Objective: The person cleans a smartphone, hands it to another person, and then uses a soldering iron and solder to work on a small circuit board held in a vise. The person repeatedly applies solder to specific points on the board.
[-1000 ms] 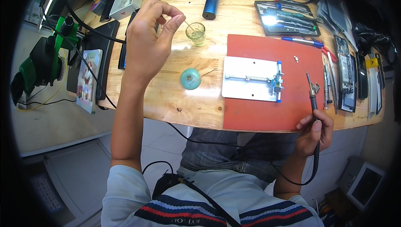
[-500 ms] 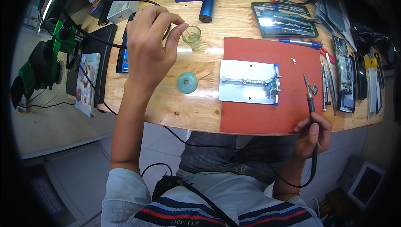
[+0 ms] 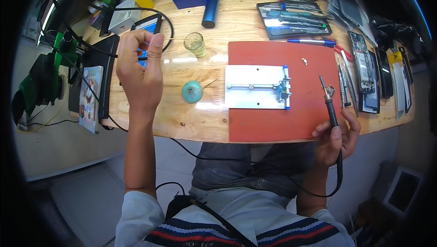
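My left hand (image 3: 141, 67) is raised over the left side of the table, thumb and fingers pinched on a thin pale stick (image 3: 172, 38). The stick points toward a small glass (image 3: 195, 45) holding some clear yellowish liquid. Below the glass lies a round, flattened teal object (image 3: 192, 92) with a thin brown piece at its side. On the right, my right hand (image 3: 336, 141) grips a soldering iron (image 3: 331, 111), its tip angled up over the red mat. A silver board holder (image 3: 248, 98) lies on the mat, with a small circuit board (image 3: 283, 88) clamped at its right end.
The red mat (image 3: 255, 126) carries small metal bits (image 3: 304, 61). Tweezers and screwdrivers (image 3: 346, 76) and an opened phone (image 3: 363, 67) line the right. At the back sit a tool case (image 3: 291, 19) and a blue cylinder (image 3: 210, 12). Black cables (image 3: 171, 26) loop at left.
My left hand has drawn left, away from the glass, and the thin stick now shows. My right hand still holds the soldering iron. The whole view has shifted slightly.
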Available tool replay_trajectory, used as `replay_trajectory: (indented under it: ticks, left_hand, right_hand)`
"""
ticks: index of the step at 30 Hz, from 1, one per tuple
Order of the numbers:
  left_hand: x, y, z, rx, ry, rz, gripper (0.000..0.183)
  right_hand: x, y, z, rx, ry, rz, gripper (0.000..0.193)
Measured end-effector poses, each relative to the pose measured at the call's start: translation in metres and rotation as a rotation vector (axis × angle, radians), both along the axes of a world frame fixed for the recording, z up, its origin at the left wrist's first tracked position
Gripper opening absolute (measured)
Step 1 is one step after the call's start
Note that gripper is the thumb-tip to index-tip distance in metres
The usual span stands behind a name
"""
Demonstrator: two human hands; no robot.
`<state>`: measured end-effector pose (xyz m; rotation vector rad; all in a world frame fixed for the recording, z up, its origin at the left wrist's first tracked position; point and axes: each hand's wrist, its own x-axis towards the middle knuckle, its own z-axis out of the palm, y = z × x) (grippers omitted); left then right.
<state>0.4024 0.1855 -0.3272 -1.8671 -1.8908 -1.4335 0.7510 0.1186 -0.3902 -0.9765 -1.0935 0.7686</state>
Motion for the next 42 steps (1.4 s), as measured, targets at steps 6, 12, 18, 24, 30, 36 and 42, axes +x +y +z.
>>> replay_trajectory:
  ticks: [6,12,18,24,30,36,42]
  left_hand:
    - [0.05,-0.011,-0.004,-0.101,-0.268,-0.291,0.019]
    - [0.097,-0.004,-0.017,-0.14,-0.116,-0.449,0.019]
    - [0.111,-0.002,-0.026,-0.144,-0.056,-0.375,0.017]
    - [0.114,0.0,-0.028,-0.147,-0.032,-0.364,0.015]
    - [0.116,0.001,-0.029,-0.123,0.011,-0.371,0.015]
    - [0.116,0.003,-0.029,-0.118,0.023,-0.377,0.016]
    - [0.117,0.003,-0.029,-0.11,0.037,-0.384,0.016]
  right_hand:
    - [0.017,0.015,0.015,-0.086,0.281,0.082,0.027]
    - [0.014,0.027,0.016,-0.031,0.319,0.23,0.018]
    - [0.012,0.033,0.022,-0.114,0.204,0.189,0.011]
    - [0.002,0.031,0.026,-0.199,0.121,0.113,0.011]
    - [0.0,0.03,0.026,-0.197,0.068,0.115,0.012]
    - [-0.001,0.031,0.028,-0.215,0.027,0.13,0.013]
    - [-0.002,0.033,0.029,-0.211,0.052,0.162,0.011]
